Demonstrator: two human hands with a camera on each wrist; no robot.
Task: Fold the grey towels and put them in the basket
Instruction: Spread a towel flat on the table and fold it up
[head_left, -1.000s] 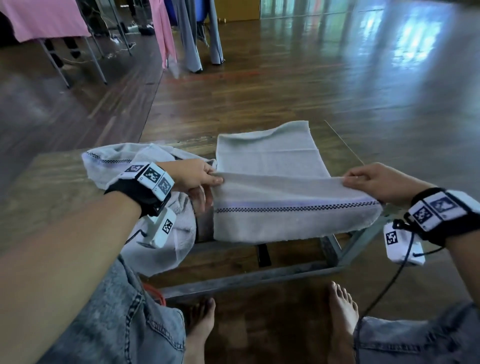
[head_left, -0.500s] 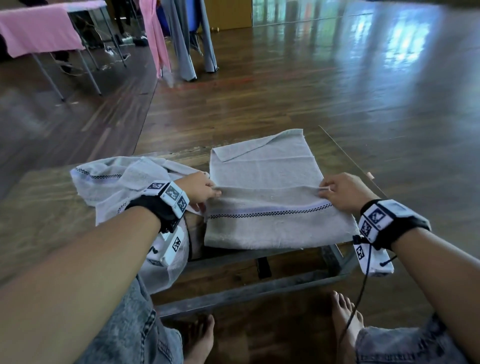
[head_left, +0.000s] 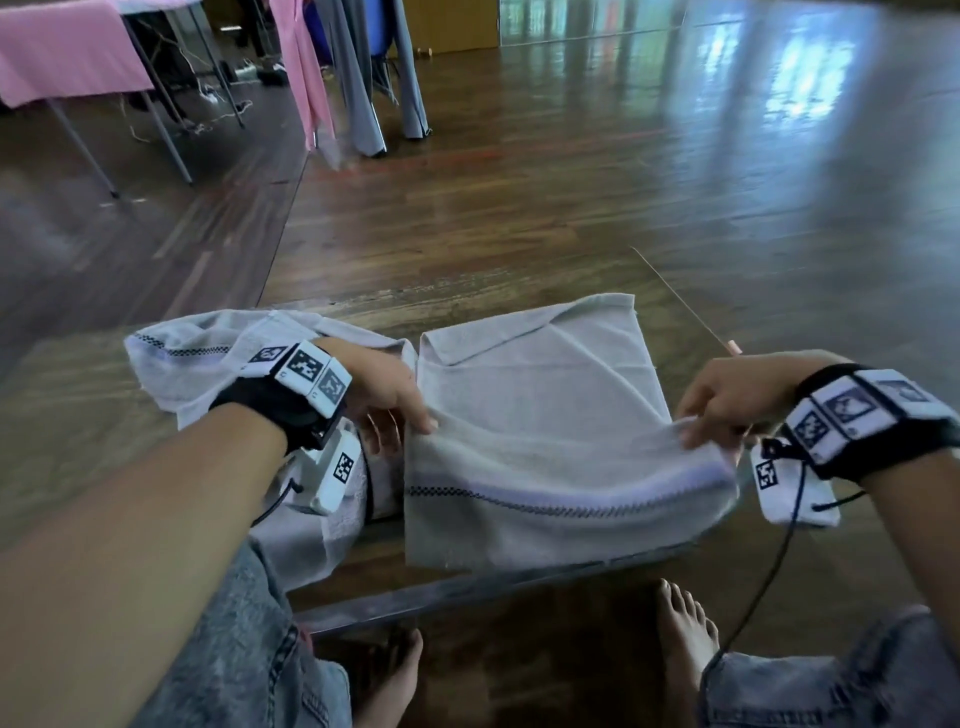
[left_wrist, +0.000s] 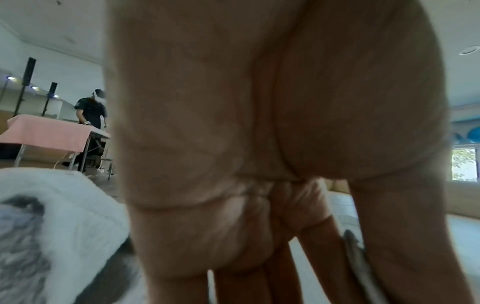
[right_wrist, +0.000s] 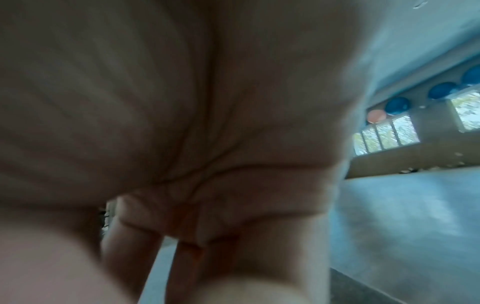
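Observation:
A grey towel (head_left: 535, 395) with a dark checkered stripe lies half folded on the low wooden table (head_left: 78, 415). Its near part hangs over the table's front edge. My left hand (head_left: 410, 421) pinches the fold at its left end, and my right hand (head_left: 701, 431) pinches the fold at its right end, lifted slightly. In the left wrist view the left fingers (left_wrist: 319, 246) point down beside the towel's edge (left_wrist: 355, 257). A second grey towel (head_left: 208, 353) lies crumpled under my left wrist. No basket is in view.
My bare feet (head_left: 685, 639) and jeans-clad knees sit below the table's metal frame (head_left: 467, 592). A pink-covered table (head_left: 67, 57) and hanging pink and grey cloths (head_left: 353, 78) stand far back on the wooden floor. A person (left_wrist: 91, 123) stands behind that table.
My right hand has drawn back to the right and lifted the fold, so the towel's right end rises and the stripe bows. The left hand stays on the left end.

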